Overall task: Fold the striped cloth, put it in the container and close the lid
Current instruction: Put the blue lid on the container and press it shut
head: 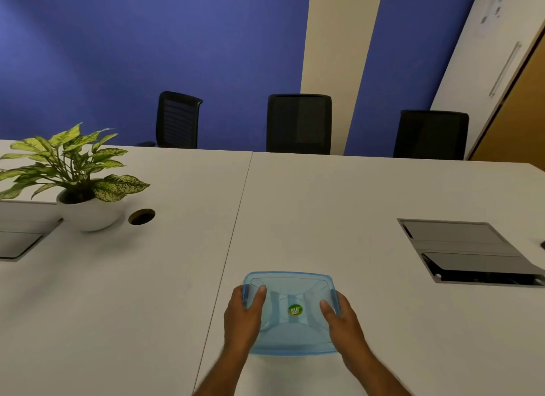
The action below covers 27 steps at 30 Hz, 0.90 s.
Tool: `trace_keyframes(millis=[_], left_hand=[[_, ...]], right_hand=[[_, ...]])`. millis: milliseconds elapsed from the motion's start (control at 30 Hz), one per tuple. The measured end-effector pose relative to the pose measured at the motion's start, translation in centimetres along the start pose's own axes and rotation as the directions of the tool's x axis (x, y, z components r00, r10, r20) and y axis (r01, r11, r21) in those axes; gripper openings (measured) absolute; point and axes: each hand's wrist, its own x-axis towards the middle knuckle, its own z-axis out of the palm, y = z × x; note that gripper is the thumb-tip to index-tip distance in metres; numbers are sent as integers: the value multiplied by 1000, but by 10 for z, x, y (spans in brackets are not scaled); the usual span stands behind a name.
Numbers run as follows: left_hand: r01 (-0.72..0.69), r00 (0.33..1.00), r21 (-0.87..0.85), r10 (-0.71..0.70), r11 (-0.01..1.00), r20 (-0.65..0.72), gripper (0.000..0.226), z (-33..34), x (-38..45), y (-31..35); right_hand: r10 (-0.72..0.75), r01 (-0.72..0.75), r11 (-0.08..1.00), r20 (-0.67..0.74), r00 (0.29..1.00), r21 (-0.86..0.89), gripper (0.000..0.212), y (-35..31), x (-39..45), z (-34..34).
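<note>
A translucent blue container (290,333) with its lid (290,286) on top sits on the white table near the front edge. A round green sticker (295,310) marks the lid's middle. My left hand (243,322) grips the container's left side, thumb on the lid. My right hand (343,324) grips the right side the same way. The striped cloth is not visible; the lid hides whatever lies inside.
A potted plant (85,189) in a white bowl stands at the far left beside a round cable hole (142,216). An open cable hatch (469,254) lies at the right, another at the left edge (17,242). Three black chairs (298,124) line the far side.
</note>
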Motion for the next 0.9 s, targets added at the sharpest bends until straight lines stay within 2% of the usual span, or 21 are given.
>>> trace_keyframes(millis=[133, 333, 900], left_hand=[[-125, 987, 95, 134, 988, -88, 26, 1, 14, -25], [-164, 978, 156, 182, 974, -105, 22, 7, 32, -48], [-35, 994, 224, 56, 974, -91, 43, 15, 64, -73]], right_hand=[[44, -42, 993, 16, 999, -113, 48, 8, 9, 15], [96, -92, 982, 20, 995, -163, 55, 20, 27, 26], [150, -134, 959, 48, 987, -252, 64, 36, 62, 45]])
